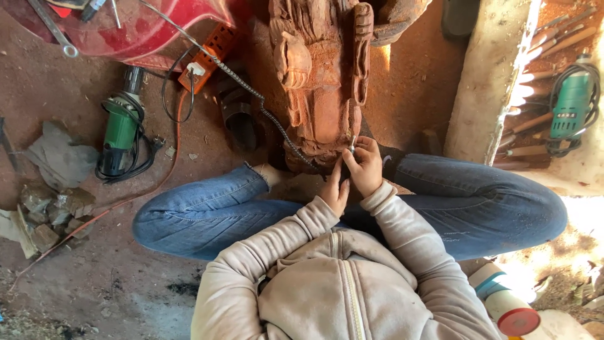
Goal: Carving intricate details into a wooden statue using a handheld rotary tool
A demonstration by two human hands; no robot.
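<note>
Head view looks straight down on a person sitting cross-legged on a dirt floor, with a reddish wood carving lying between the knees so its near end comes within easy reach of both hands. At that near end the right hand is closed in a pinch around a thin metal tool, whose tip touches the wood; a flexible shaft runs from about there up across the carving, and it looks joined to the tool, though the join is hidden. The left hand lies just beside the right, fingers loosely spread and pressed against the carving's end, apparently to steady it; it grips nothing that I can see. Left of the carving, a green grinder lies on the floor with its cord coiled beside it. An orange socket strip sits beyond it, near the carving's far end, with a white plug in it. A red tub beyond the strip holds a spanner and other small tools. Right of the carving, chisels lie side by side, with a second green tool next to them. Near the person's right hip lies a white can with a red lid on; its contents are hidden.
</note>
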